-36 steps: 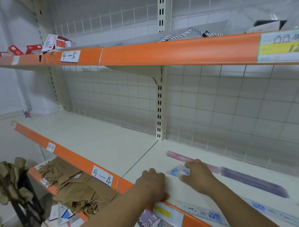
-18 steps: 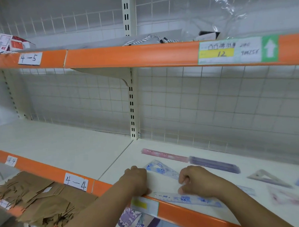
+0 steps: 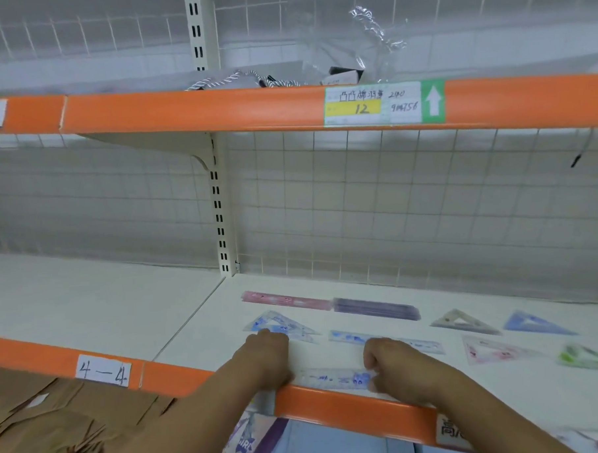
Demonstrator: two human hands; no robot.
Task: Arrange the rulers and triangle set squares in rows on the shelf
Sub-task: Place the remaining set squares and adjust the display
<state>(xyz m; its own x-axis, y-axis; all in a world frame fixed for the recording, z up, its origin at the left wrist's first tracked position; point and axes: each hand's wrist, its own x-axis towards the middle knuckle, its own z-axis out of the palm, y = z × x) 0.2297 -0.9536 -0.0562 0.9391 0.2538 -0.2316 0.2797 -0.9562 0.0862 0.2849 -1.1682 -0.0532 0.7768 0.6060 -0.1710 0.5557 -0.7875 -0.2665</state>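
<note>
A clear ruler with blue print [image 3: 335, 379] lies along the front edge of the white shelf [image 3: 205, 319]. My left hand [image 3: 266, 361] grips its left end with curled fingers, and my right hand [image 3: 392, 366] pinches its right end. Behind the hands lie a blue-printed set square [image 3: 278, 325] and another blue-printed ruler [image 3: 350, 337], partly hidden by my right hand. At the back, a pink ruler [image 3: 283, 300] and a purple ruler [image 3: 376, 308] lie end to end.
To the right lie a beige set square [image 3: 463, 322], a blue one [image 3: 535, 324], a pink one [image 3: 491, 351] and a green one [image 3: 587, 357]. An orange-edged upper shelf [image 3: 217, 110] hangs overhead. A wire grid [image 3: 392, 205] backs the shelf. Brown paper bags [image 3: 59, 425] sit below left.
My view has swung to the right. Both hands came back from the set square to the shelf's front edge and now hold the clear ruler by its ends.
</note>
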